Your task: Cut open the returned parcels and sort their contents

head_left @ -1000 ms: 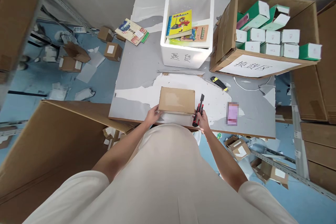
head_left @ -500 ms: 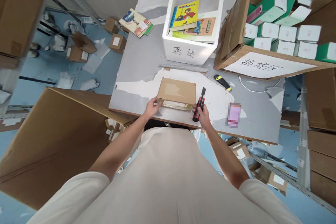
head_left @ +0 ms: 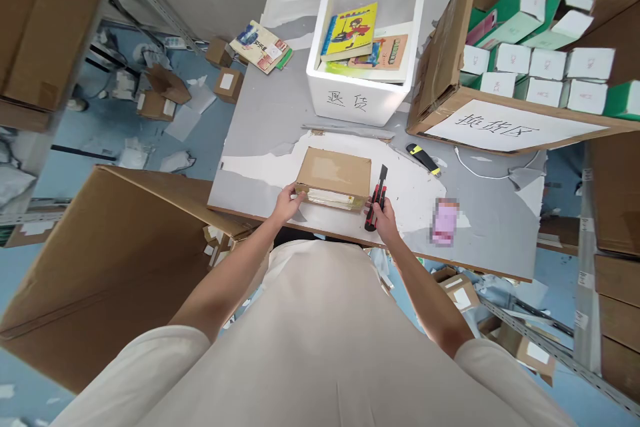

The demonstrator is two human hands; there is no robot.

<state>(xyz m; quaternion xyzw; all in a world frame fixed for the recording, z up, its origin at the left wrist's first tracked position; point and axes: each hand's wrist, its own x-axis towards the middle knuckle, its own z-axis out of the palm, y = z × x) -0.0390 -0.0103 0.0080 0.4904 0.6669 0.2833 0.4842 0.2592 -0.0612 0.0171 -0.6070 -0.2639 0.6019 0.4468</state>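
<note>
A small brown cardboard box (head_left: 334,170) lies on the table in front of me, its near side showing a pale label under clear tape. My left hand (head_left: 288,204) grips the box's near left corner, fingers curled round the edge. In my right hand (head_left: 385,217) is a red and black utility knife (head_left: 376,203), its dark blade end pointing away from me. The knife is beside the right end of the box, and some fingers of that hand are hidden behind it. A black and yellow cutter (head_left: 423,159) lies farther back on the right.
Behind the box stands a white foam bin (head_left: 345,99) holding books. At its right is a large carton (head_left: 445,90) of green-and-white boxes. Books (head_left: 260,47) lie at the table's left, a blurred pink item (head_left: 445,221) at right. A big open carton (head_left: 100,267) stands left of the table.
The near side of the box shows slightly more of its label now, as if tilted back a little. Both hands keep their holds, and the knife stays in my right hand.
</note>
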